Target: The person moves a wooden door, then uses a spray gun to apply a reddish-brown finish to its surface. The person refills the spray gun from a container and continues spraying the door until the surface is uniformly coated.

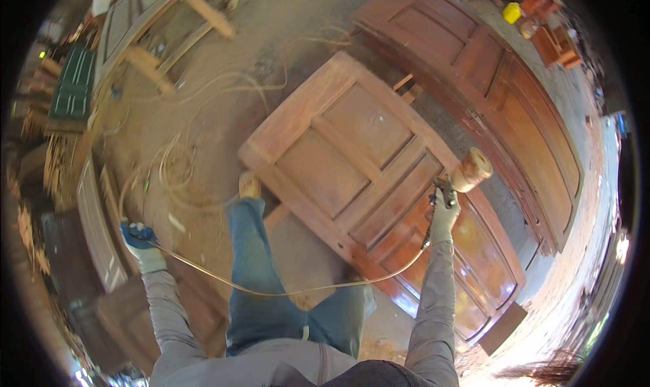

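My right hand (443, 211), in a pale glove, is closed round the handle of a spray gun (444, 187) with a stained cup (472, 170) on it. The gun is over the right edge of a brown panelled door (325, 170). The door's near right part shines wet and reddish, while its far left part looks dull and pale. A thin clear hose (271, 293) runs from the gun across my legs to my left hand (143, 243). That hand, in a blue and white glove, is closed on the hose, out to the left and away from the door.
A second, glossy red-brown door (487, 82) lies beyond on the right. Loops of hose (179, 164) cover the floor at left. Boards (95, 224) lean near my left arm. A wooden frame (145, 21) stands at the far left, and a yellow container (512, 11) sits far right.
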`<state>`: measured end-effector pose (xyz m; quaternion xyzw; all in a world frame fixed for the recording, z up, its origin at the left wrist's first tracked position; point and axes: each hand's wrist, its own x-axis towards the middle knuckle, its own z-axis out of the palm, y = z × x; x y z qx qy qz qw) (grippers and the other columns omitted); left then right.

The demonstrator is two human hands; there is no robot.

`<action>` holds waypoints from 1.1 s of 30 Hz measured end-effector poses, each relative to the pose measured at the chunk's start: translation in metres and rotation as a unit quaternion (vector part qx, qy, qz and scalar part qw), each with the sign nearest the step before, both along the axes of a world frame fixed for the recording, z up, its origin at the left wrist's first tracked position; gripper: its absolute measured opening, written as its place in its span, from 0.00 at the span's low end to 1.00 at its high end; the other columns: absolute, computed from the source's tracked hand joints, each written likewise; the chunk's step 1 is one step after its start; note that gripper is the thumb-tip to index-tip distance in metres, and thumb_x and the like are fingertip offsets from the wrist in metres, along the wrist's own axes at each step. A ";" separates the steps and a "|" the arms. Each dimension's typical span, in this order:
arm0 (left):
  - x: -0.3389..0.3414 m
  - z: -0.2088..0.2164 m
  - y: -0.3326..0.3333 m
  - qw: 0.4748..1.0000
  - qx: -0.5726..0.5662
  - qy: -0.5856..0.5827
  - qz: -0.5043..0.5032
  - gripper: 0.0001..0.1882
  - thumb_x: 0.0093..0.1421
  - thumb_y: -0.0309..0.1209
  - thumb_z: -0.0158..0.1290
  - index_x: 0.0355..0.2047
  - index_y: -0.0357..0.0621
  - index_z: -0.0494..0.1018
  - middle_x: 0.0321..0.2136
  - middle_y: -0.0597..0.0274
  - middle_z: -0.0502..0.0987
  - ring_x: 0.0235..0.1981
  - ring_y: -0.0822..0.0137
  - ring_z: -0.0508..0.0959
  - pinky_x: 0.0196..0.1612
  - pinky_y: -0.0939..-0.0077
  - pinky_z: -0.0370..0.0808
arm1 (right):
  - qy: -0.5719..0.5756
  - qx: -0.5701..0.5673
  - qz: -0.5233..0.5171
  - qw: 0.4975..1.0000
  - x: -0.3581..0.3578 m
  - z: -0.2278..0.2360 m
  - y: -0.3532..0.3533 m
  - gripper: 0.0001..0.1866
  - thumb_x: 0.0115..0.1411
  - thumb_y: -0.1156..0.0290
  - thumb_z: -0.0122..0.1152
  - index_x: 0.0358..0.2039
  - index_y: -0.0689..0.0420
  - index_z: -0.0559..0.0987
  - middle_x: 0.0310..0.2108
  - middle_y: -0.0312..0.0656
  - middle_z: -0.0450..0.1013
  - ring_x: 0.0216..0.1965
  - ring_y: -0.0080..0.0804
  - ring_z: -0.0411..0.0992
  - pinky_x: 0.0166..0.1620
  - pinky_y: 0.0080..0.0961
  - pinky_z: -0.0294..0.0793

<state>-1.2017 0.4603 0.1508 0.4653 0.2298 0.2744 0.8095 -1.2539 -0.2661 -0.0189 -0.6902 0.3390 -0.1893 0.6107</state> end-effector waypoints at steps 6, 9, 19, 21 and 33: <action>0.179 -0.212 -0.072 0.974 -0.028 0.215 0.065 0.11 0.64 0.45 0.51 0.30 0.55 0.68 0.17 0.78 0.61 0.18 0.79 0.62 0.20 0.82 0.57 | -0.038 0.000 -0.065 0.997 0.240 -0.078 0.083 0.12 0.60 0.73 0.61 0.44 0.62 0.78 0.29 0.34 0.76 0.24 0.22 0.73 0.25 0.20 0.72; 0.198 -0.282 -0.085 0.953 0.003 0.276 0.126 0.11 0.63 0.46 0.51 0.31 0.55 0.70 0.19 0.78 0.63 0.21 0.79 0.64 0.25 0.81 0.60 | -0.016 0.086 -0.090 0.992 0.353 -0.133 0.122 0.14 0.60 0.72 0.62 0.46 0.62 0.78 0.31 0.36 0.77 0.24 0.22 0.73 0.26 0.20 0.73; 0.223 -0.347 -0.086 0.956 0.048 0.280 0.068 0.11 0.64 0.45 0.51 0.30 0.56 0.67 0.17 0.79 0.63 0.17 0.83 0.59 0.20 0.86 0.54 | -0.083 0.094 -0.099 0.987 0.550 -0.255 0.135 0.12 0.54 0.71 0.67 0.33 0.67 0.77 0.24 0.41 0.76 0.17 0.30 0.74 0.17 0.25 0.71; 0.225 -0.345 -0.089 0.953 0.014 0.290 0.085 0.11 0.65 0.46 0.51 0.31 0.56 0.68 0.16 0.79 0.63 0.14 0.83 0.57 0.17 0.87 0.51 | -0.060 0.093 -0.116 0.987 0.531 -0.262 0.115 0.12 0.54 0.71 0.67 0.33 0.66 0.77 0.23 0.40 0.75 0.16 0.29 0.74 0.17 0.23 0.71; 0.178 -0.359 -0.154 0.957 0.041 0.286 -0.014 0.10 0.65 0.44 0.50 0.33 0.55 0.67 0.17 0.79 0.64 0.15 0.83 0.56 0.18 0.87 0.52 | 0.130 -0.129 -0.219 0.958 0.204 -0.254 -0.131 0.12 0.53 0.65 0.70 0.31 0.62 0.82 0.20 0.36 0.75 0.16 0.22 0.72 0.18 0.22 0.69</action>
